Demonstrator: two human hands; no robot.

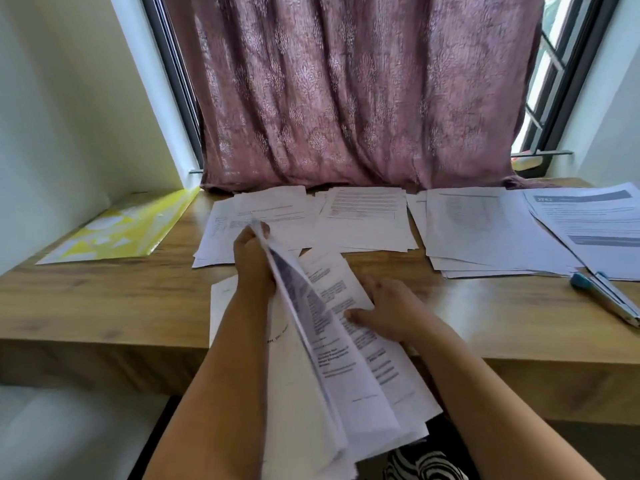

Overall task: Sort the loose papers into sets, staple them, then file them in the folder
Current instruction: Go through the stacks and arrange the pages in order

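Loose papers [346, 358] overhanging near tabletop [104, 299] edge; top sheets pinched and lifted in left hand [251, 258] grip, right hand [388, 310] grip spread flat on sheet beneath. Sorted piles [485, 233] along far edge; yellow folder [121, 230] at far left corner, stapler [604, 296] near right edge.

Home room: curtained window [346, 91], wooden desk [104, 299].

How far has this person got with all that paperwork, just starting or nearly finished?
Roughly midway through sorting, it seems. Done: several piles lie in a row along the back of the desk. In hand: the left hand lifts a sheet off the near stack, while the right hand rests on the page beneath. Left: the stapler lies untouched at the right, and the yellow folder still waits at the left.
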